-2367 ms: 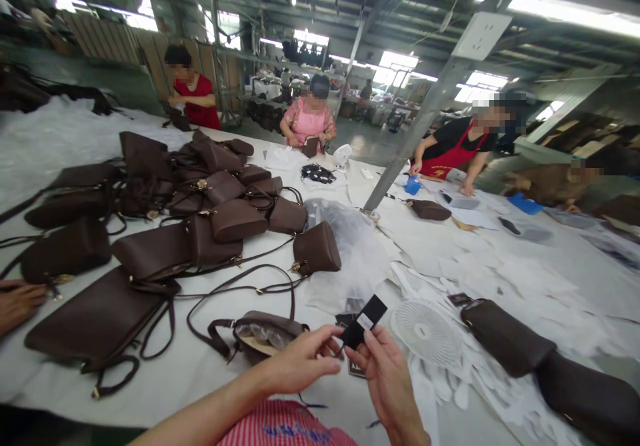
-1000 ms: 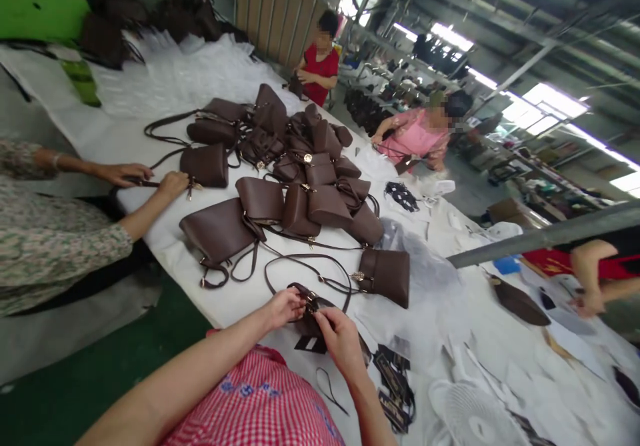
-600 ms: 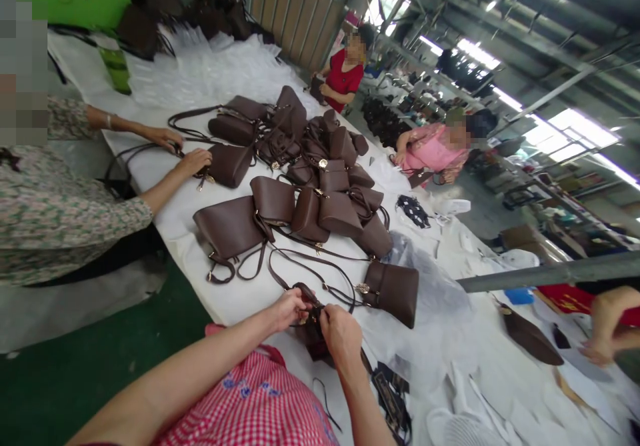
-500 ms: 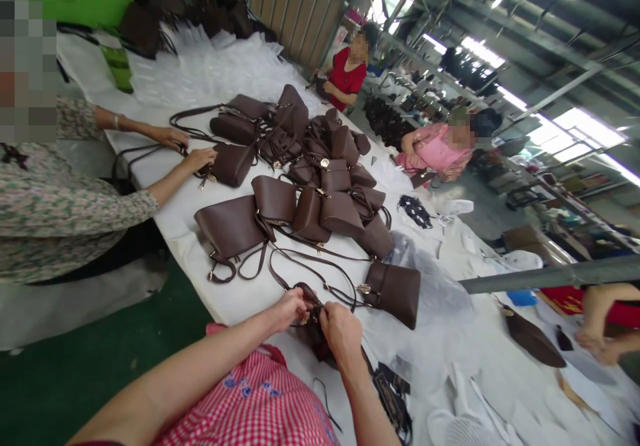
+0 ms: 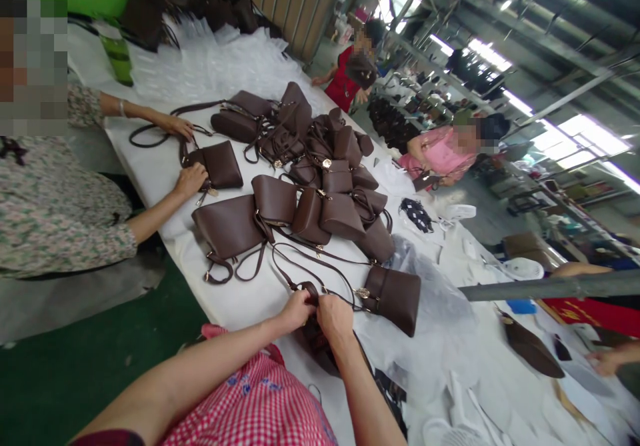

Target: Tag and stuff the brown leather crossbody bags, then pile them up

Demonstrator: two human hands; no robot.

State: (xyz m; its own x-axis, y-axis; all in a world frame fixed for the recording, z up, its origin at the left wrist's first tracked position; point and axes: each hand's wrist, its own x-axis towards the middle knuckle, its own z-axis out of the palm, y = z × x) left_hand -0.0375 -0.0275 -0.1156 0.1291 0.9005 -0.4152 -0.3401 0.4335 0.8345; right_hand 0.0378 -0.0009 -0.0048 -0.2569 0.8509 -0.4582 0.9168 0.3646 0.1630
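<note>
Close to my body, my left hand (image 5: 299,311) and my right hand (image 5: 335,316) meet on a dark brown handbag (image 5: 316,341). Fingers of both hands are closed around its top edge, by the looped strap. My forearms and hands cover much of this bag, and its details are dark. To the right of my hands, another brown handbag (image 5: 395,297) with a gold-coloured round charm (image 5: 363,293) lies on the white table (image 5: 240,306). Its thin strap curves up past my fingers. Beyond, a pile of brown handbags (image 5: 340,213) covers the table's middle.
At the left, a co-worker in a floral top (image 5: 60,199) handles a brown handbag (image 5: 220,165). Clear plastic bags (image 5: 215,66) are heaped at the far end. A grey metal pole (image 5: 540,289) crosses the right side, near white fans (image 5: 523,266). Two co-workers stand beyond the table.
My hands have drawn closer together on the bag. The co-worker at left has pulled a handbag nearer and turned it. The co-worker in red has raised a bag.
</note>
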